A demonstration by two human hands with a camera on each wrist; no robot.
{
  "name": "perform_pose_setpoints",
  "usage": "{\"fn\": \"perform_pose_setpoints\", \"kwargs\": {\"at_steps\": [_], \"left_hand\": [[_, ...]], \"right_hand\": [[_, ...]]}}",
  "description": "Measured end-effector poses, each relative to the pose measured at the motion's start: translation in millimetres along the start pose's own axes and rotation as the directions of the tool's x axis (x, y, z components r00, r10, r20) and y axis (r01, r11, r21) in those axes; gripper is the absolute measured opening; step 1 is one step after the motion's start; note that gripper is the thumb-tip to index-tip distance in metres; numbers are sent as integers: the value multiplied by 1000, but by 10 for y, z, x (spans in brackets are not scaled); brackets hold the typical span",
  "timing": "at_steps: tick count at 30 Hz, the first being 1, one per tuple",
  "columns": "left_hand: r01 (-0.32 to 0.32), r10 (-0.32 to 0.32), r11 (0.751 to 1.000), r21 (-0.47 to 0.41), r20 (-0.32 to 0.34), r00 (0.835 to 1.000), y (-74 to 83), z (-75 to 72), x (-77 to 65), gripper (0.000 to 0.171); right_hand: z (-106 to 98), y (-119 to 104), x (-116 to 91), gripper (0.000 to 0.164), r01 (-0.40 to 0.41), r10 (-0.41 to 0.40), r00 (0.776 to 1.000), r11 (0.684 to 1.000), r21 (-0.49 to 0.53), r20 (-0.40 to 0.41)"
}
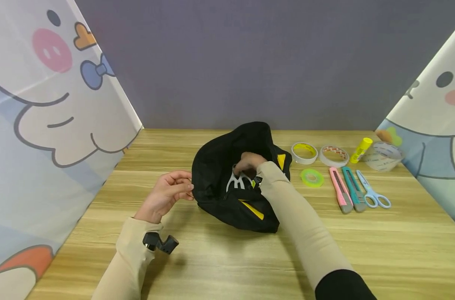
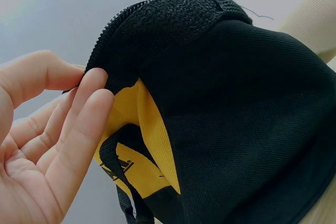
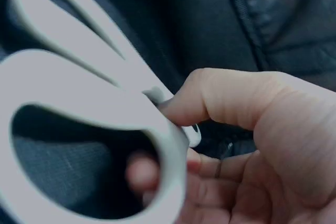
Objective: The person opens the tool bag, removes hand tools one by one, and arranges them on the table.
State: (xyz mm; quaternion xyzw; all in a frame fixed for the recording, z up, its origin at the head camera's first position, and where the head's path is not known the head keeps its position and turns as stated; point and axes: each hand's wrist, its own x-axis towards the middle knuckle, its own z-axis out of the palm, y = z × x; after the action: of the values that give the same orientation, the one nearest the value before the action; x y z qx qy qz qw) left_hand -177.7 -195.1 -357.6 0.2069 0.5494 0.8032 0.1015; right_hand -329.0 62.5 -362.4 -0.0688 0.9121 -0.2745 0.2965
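A black zippered cloth bag [image 1: 212, 166] with yellow panels lies on the table, its mouth spread toward the head camera. At the bag's left rim, my left hand [image 1: 166, 195] pinches the edge between thumb and fingers; the left wrist view shows the zipper teeth and a yellow side panel [image 2: 157, 140] close by. My right hand [image 1: 250, 161] reaches inside the bag and grips a pair of scissors with white handles [image 3: 79, 90]. Their two handle loops face the right wrist camera, while the blades are hidden.
Right of the bag lie two tape rolls [image 1: 322, 157], a green tape roll [image 1: 312, 183], a pink cutter [image 1: 341, 190], a teal cutter [image 1: 354, 189] and blue scissors [image 1: 371, 192]. Behind them are a yellow glue stick [image 1: 361, 150] and a wide clear tape roll [image 1: 383, 157]. A grey partition [image 1: 250, 62] stands behind.
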Motion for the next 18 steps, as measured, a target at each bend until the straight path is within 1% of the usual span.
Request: {"fn": "perform_pose_setpoints", "kwargs": {"at_steps": [2, 4, 6, 7, 8, 9, 11, 13, 14, 18], "left_hand": [[-3, 3, 1000, 2, 1, 1000, 0, -2, 1, 39], [-9, 9, 1000, -2, 4, 1000, 2, -4, 0, 38], [-18, 18, 1000, -5, 7, 1000, 2, -8, -2, 38], [-21, 21, 1000, -6, 8, 1000, 2, -10, -3, 38], [-23, 23, 1000, -6, 8, 1000, -1, -13, -4, 38], [-22, 22, 1000, -7, 8, 1000, -3, -15, -5, 38], [-19, 19, 1000, -9, 8, 1000, -10, -19, -6, 38], [-14, 14, 1000, -7, 7, 1000, -17, -20, -6, 39], [-10, 10, 1000, -6, 6, 1000, -20, -19, -6, 39], [-1, 1, 1000, 0, 3, 1000, -22, -9, 4, 38]], "right_hand": [[-46, 0, -20, 24, -11, 5, 999, 992, 125, 44], [-96, -16, -41, 34, -17, -2, 996, 974, 225, 85], [-145, -34, -61, 40, -17, -9, 995, 964, 266, 96], [-168, -42, -70, 43, -10, -15, 996, 964, 266, 93], [-189, -46, -76, 40, 1, -22, 996, 970, 243, 86], [-206, -48, -82, 36, 7, -25, 997, 975, 222, 79], [-235, -44, -89, 23, 12, -25, 997, 982, 187, 71], [-262, -38, -99, 11, 15, -28, 997, 984, 180, 71], [-275, -39, -107, 9, 18, -32, 997, 984, 179, 76], [-345, -62, -173, 21, 45, -58, 996, 984, 173, 74]]}}
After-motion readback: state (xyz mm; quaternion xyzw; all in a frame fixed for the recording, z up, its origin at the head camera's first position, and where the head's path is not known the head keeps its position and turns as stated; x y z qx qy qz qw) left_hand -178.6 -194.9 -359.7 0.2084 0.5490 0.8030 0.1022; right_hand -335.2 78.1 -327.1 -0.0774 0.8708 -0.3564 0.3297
